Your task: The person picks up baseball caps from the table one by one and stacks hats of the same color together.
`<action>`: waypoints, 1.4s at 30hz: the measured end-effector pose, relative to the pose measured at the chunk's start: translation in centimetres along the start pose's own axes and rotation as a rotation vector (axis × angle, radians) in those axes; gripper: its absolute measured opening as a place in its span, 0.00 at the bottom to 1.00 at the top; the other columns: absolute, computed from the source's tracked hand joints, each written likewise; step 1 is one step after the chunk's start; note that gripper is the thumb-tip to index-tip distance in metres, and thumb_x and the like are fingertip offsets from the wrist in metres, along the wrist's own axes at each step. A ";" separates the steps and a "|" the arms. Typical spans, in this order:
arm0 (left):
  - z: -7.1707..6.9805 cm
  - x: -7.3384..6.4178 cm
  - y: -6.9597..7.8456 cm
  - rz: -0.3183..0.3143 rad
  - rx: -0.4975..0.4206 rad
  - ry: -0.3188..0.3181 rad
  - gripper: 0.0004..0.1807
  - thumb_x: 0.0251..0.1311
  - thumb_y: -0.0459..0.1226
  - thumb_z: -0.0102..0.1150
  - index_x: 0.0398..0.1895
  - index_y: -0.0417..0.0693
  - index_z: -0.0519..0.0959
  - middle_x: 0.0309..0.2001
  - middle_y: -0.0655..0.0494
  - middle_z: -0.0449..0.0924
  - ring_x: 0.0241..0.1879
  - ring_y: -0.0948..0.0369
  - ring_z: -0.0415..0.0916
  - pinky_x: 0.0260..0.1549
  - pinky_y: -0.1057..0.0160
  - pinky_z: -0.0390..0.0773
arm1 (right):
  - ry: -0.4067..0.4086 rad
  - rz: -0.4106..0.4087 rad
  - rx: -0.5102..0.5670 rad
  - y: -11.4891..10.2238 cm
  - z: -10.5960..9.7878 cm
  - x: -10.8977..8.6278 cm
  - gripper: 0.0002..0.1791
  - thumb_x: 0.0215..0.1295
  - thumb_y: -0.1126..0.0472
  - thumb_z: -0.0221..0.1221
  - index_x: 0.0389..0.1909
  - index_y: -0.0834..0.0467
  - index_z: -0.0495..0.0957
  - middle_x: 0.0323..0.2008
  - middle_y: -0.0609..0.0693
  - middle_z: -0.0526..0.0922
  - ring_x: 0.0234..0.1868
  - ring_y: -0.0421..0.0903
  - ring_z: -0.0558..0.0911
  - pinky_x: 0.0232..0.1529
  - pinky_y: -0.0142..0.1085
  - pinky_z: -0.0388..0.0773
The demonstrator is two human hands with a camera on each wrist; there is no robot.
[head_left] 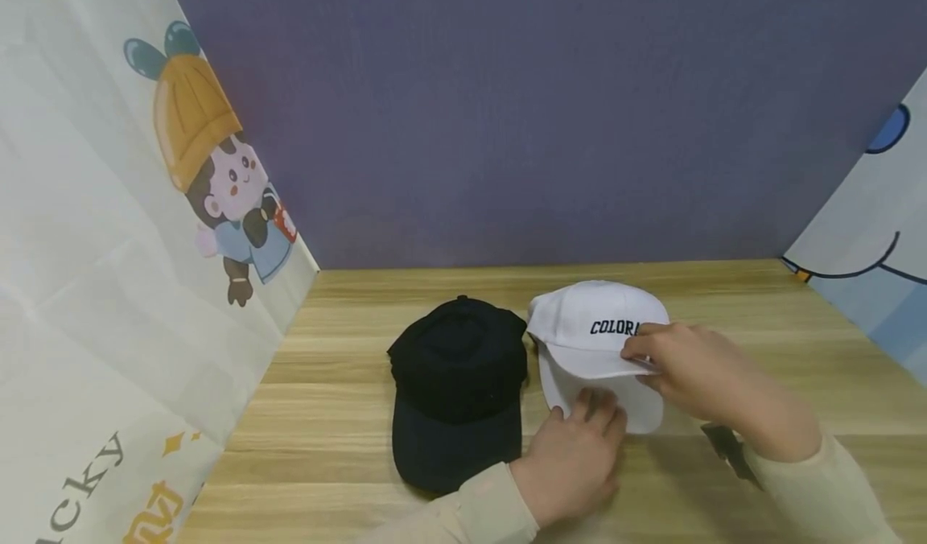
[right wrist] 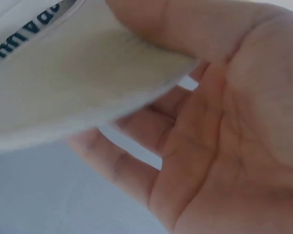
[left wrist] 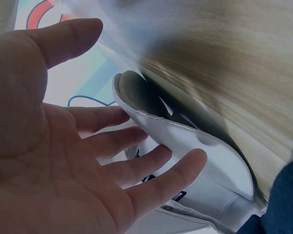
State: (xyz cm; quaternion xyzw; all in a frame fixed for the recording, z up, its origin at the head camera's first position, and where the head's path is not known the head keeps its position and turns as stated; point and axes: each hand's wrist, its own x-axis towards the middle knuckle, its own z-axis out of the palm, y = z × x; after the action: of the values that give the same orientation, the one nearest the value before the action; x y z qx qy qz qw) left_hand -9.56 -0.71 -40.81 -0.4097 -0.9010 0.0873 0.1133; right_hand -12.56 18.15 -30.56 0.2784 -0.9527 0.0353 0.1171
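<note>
A white cap (head_left: 579, 311) with dark lettering lies on the wooden table, its brim tilted up. My right hand (head_left: 695, 371) pinches the side of that brim, thumb on top and fingers underneath, as the right wrist view also shows. Below it a second white brim (head_left: 643, 407) lies lower, near the tabletop; whatever it belongs to is hidden under the cap. My left hand (head_left: 572, 463) is at the front of this lower brim, fingers spread and extended in the left wrist view, palm (left wrist: 53, 161) facing the camera. Left of the white cap sits a black cap (head_left: 463, 359), brim toward me.
The wood-grain tabletop (head_left: 326, 415) runs back to a dark purple-grey panel (head_left: 507, 117). A pale wall with a cartoon figure (head_left: 224, 182) stands on the left, another printed wall (head_left: 876, 222) on the right. My left sleeve (head_left: 478, 504) passes close by the black cap's brim.
</note>
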 end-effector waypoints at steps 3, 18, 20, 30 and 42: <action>-0.1 0.0 -0.1 0.006 -0.002 -0.004 0.41 0.62 0.65 0.58 0.74 0.57 0.66 0.74 0.61 0.65 0.72 0.56 0.65 0.50 0.59 0.81 | -0.007 -0.016 -0.001 0.1 0.2 0.1 0.16 0.47 0.64 0.77 0.33 0.43 0.85 0.34 0.38 0.84 0.29 0.43 0.83 0.30 0.45 0.78; 0.0 -0.1 -0.2 0.008 0.006 0.032 0.40 0.62 0.64 0.59 0.72 0.55 0.67 0.73 0.60 0.67 0.71 0.56 0.67 0.48 0.59 0.81 | -0.015 -0.018 0.016 -0.3 1.1 0.5 0.16 0.49 0.68 0.72 0.27 0.42 0.80 0.30 0.38 0.81 0.24 0.40 0.76 0.26 0.42 0.74; 0.0 -0.1 -0.2 0.005 0.004 0.044 0.40 0.62 0.63 0.60 0.71 0.55 0.68 0.72 0.60 0.68 0.70 0.57 0.67 0.47 0.59 0.81 | -0.024 -0.020 0.016 -0.3 1.2 0.5 0.17 0.49 0.69 0.71 0.27 0.41 0.80 0.30 0.38 0.81 0.25 0.40 0.77 0.26 0.42 0.74; 0.2 0.0 0.0 0.004 -0.027 0.038 0.40 0.60 0.63 0.61 0.71 0.56 0.68 0.71 0.63 0.68 0.65 0.61 0.69 0.45 0.61 0.80 | -0.081 -0.026 0.010 -0.4 1.7 0.7 0.19 0.44 0.71 0.71 0.25 0.42 0.78 0.30 0.38 0.81 0.27 0.38 0.76 0.28 0.41 0.74; 0.3 -0.1 -0.2 0.011 -0.018 0.075 0.38 0.59 0.63 0.63 0.68 0.55 0.70 0.67 0.63 0.71 0.60 0.62 0.71 0.38 0.64 0.78 | -0.082 -0.046 0.003 -0.5 2.3 0.8 0.21 0.40 0.72 0.70 0.22 0.43 0.74 0.27 0.38 0.77 0.24 0.38 0.70 0.25 0.40 0.70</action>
State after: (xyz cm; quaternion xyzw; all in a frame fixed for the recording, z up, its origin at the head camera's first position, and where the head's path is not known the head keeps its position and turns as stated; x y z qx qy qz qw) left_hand -9.73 -0.93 -41.01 -0.4187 -0.8945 0.0642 0.1429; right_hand -13.37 17.01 -32.63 0.3014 -0.9500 0.0226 0.0782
